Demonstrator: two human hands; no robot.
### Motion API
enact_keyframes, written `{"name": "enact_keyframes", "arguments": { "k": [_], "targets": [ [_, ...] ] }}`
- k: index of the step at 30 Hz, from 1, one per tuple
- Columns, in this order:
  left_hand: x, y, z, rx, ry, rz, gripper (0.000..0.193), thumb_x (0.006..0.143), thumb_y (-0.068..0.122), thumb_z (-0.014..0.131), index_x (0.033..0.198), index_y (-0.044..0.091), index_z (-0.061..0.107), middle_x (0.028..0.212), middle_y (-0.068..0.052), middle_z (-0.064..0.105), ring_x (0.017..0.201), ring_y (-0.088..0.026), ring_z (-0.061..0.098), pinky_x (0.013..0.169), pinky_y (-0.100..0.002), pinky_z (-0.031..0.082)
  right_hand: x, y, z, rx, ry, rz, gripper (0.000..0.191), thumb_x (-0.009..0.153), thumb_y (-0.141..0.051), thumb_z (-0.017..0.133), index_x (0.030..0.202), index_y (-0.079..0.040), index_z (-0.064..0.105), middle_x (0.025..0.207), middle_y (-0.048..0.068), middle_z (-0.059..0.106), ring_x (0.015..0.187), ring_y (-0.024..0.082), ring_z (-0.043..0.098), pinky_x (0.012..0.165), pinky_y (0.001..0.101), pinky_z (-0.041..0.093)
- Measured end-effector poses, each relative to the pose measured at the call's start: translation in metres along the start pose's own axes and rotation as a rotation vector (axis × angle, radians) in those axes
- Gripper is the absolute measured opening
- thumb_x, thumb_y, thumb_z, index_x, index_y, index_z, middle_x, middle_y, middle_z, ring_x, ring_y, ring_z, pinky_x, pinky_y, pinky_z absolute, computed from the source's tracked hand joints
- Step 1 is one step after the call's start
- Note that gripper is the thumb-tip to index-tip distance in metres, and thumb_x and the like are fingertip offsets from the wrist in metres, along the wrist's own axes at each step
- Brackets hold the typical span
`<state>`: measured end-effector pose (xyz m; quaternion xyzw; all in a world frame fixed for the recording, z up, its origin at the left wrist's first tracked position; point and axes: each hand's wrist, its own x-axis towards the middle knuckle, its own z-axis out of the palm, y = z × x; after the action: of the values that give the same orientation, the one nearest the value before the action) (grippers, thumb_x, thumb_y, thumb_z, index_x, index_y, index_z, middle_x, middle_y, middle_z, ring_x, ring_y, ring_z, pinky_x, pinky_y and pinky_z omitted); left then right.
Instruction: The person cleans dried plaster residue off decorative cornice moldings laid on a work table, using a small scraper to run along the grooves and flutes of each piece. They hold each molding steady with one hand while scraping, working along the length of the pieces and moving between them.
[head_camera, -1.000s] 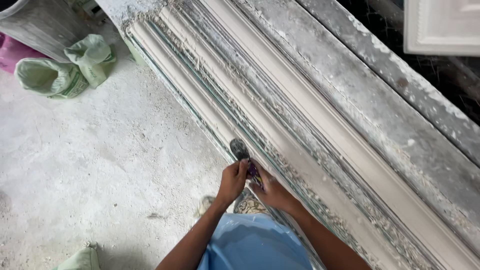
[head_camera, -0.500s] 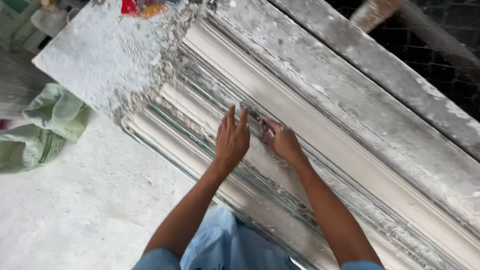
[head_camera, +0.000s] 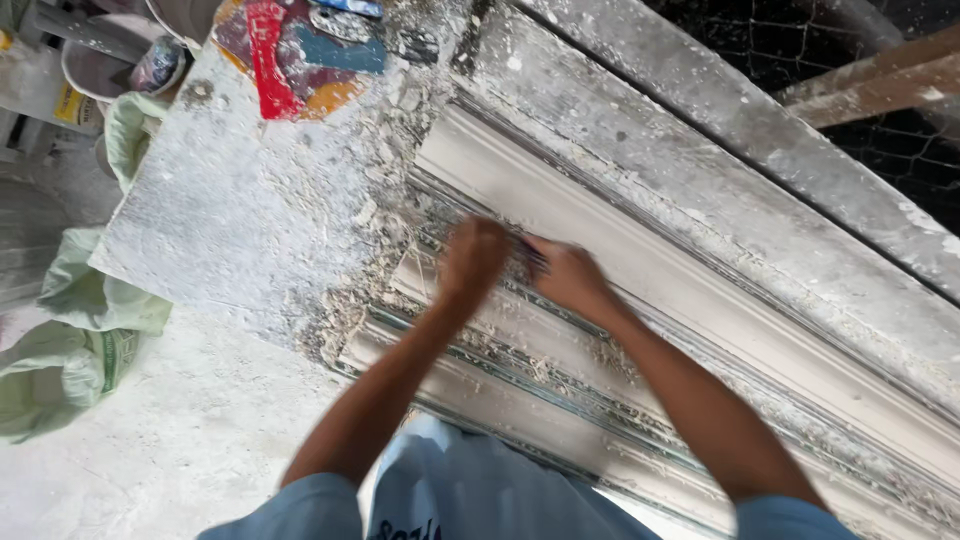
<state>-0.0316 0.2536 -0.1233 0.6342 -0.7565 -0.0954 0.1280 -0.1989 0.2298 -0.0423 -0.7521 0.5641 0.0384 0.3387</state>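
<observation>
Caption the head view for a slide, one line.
Both hands, left and right, press on a long white plaster moulding atop a dusty bench.

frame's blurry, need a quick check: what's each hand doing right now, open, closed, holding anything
left hand: on the plaster moulding, too blurred to tell its grip.
right hand: closed on a small dark tool.

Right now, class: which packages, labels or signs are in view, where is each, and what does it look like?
Green sack: lower left on the floor, crumpled, pale green with a printed patch.
Round sign: top, on the dusty board, orange disc with red and blue shapes.
Yellow label: upper left, partly hidden.
</observation>
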Motion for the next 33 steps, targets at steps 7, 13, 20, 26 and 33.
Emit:
{"name": "enact_keyframes", "arguments": {
  "k": [7, 13, 20, 26, 33],
  "targets": [
    [0.013, -0.092, -0.042, 0.385, -0.067, -0.006, 0.028, 0.088, 0.010, 0.071, 0.115, 0.001, 0.070, 0.121, -0.018, 0.070, 0.121, -0.035, 0.063, 0.092, -0.041, 0.057, 0.070, -0.074, 0.035, 0.059, 0.111, -0.181, 0.044, 0.093, -0.023, 0.065, 0.136, -0.016, 0.066, 0.103, 0.022, 0.074, 0.091, 0.043, 0.070, 0.079, 0.0523, 0.057],
    [-0.011, 0.013, -0.044, -0.098, -0.019, 0.097, 0.030, 0.092, 0.013, 0.068, 0.121, 0.004, 0.063, 0.127, -0.017, 0.069, 0.128, -0.033, 0.061, 0.103, -0.045, 0.056, -0.025, -0.018, -0.017, -0.073, -0.049, 0.140, 0.050, 0.095, -0.033, 0.065, 0.140, -0.013, 0.057, 0.095, 0.024, 0.073, 0.079, 0.039, 0.073, 0.075, 0.0500, 0.059],
    [-0.056, 0.023, -0.020, -1.416, -0.489, -0.452, 0.033, 0.112, 0.028, 0.040, 0.130, 0.001, 0.048, 0.102, -0.016, 0.063, 0.091, -0.024, 0.062, 0.072, -0.037, 0.054, -0.056, -0.047, 0.038, 0.553, 0.024, 0.170, 0.069, 0.096, -0.018, 0.055, 0.160, -0.017, 0.029, 0.140, 0.018, 0.049, 0.113, 0.041, 0.059, 0.091, 0.0517, 0.056],
    [-0.002, -0.092, -0.050, -0.701, -0.167, 0.137, 0.037, 0.112, 0.033, 0.040, 0.132, 0.003, 0.049, 0.110, -0.016, 0.064, 0.074, -0.023, 0.071, 0.056, -0.037, 0.064, -0.094, 0.043, 0.093, 0.393, 0.346, 0.078, 0.064, 0.095, -0.024, 0.063, 0.154, -0.018, 0.038, 0.164, 0.020, 0.020, 0.150, 0.042, 0.015, 0.118, 0.0623, 0.021],
    [0.099, -0.146, -0.134, 0.169, -0.586, 0.497, 0.039, 0.103, 0.050, 0.053, 0.121, 0.021, 0.072, 0.104, -0.008, 0.075, 0.091, -0.030, 0.073, 0.080, -0.051, 0.061, -0.225, 0.210, 0.126, 0.188, 0.832, 0.551, 0.043, 0.107, -0.026, 0.057, 0.144, -0.003, 0.054, 0.136, 0.018, 0.059, 0.145, 0.037, 0.037, 0.124, 0.0594, 0.018]
  ]
}}
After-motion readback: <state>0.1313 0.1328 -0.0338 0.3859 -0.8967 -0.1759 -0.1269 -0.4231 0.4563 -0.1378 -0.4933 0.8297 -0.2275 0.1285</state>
